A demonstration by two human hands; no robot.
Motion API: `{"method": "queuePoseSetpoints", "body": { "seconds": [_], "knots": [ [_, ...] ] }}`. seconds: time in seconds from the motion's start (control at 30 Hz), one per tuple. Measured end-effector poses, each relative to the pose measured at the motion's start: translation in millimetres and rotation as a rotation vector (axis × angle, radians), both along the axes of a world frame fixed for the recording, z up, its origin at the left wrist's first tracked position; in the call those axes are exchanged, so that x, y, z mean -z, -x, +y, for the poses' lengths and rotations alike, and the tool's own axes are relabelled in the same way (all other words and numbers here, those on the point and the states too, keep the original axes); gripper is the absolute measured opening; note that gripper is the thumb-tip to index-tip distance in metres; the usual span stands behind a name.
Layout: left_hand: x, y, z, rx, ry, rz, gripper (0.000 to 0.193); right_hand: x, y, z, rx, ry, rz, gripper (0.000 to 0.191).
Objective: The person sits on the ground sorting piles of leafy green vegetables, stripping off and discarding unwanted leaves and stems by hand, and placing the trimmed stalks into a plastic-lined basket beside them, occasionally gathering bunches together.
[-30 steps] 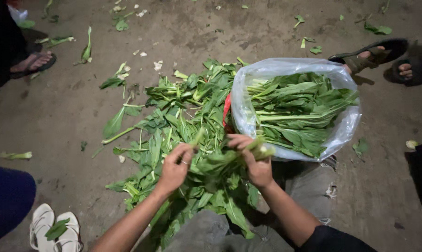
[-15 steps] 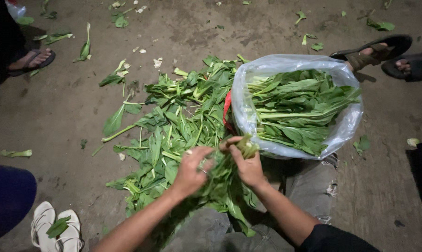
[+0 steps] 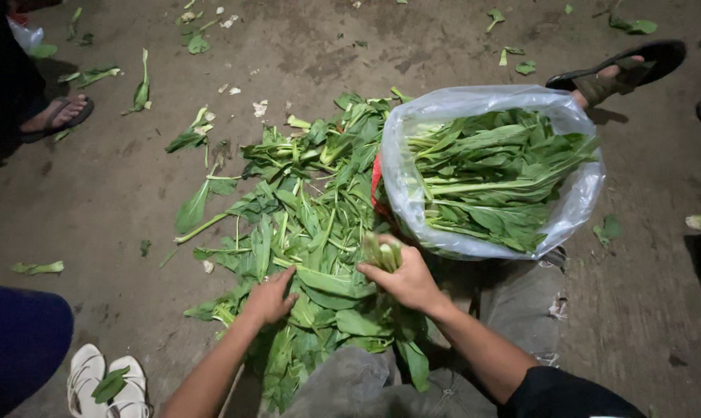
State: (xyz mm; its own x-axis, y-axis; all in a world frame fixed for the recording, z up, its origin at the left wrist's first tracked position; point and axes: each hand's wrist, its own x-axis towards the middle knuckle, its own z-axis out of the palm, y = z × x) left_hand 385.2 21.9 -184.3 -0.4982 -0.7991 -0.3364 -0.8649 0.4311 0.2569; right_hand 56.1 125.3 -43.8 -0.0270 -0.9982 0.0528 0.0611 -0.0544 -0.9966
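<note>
A: What does your right hand point(image 3: 408, 280) have?

B: Your right hand is closed around a small bunch of green stalks point(image 3: 383, 251), the cut ends sticking up above your fist, just in front of the clear plastic bag point(image 3: 579, 203).

A: And the left?

B: Your left hand point(image 3: 269, 298) lies palm down on the pile of leafy greens point(image 3: 304, 224), fingers curled loosely into the leaves; you can't tell whether it grips any.

A: Where's the pile?

B: On the dirt ground point(image 3: 118, 209) beside the bag, which is already stuffed with greens. White sandals point(image 3: 106, 383) sit near your left elbow.
</note>
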Motion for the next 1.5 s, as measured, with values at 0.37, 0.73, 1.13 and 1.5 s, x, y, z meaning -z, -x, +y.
{"method": "queuePoseSetpoints", "body": {
  "seconds": [0.37, 0.73, 1.13, 1.5],
  "knots": [
    [-6, 23, -7, 0.07, 0.193, -0.164, 0.046, 3, 2, 4, -0.063, 0.048, 0.069, 0.012],
    [-36, 14, -5, 0.109, -0.069, -0.108, 0.067, 1, 2, 4, -0.034, 0.034, 0.144, 0.015],
    [-25, -46, -34, -0.201, -0.274, 0.249, 0.032, 5, 3, 2, -0.029, 0.03, 0.071, 0.014],
    [-152, 47, -36, -0.22, -0.299, 0.759, 0.033, -8, -6, 3, -0.011, 0.296, 0.233, 0.027]
  ]
}}
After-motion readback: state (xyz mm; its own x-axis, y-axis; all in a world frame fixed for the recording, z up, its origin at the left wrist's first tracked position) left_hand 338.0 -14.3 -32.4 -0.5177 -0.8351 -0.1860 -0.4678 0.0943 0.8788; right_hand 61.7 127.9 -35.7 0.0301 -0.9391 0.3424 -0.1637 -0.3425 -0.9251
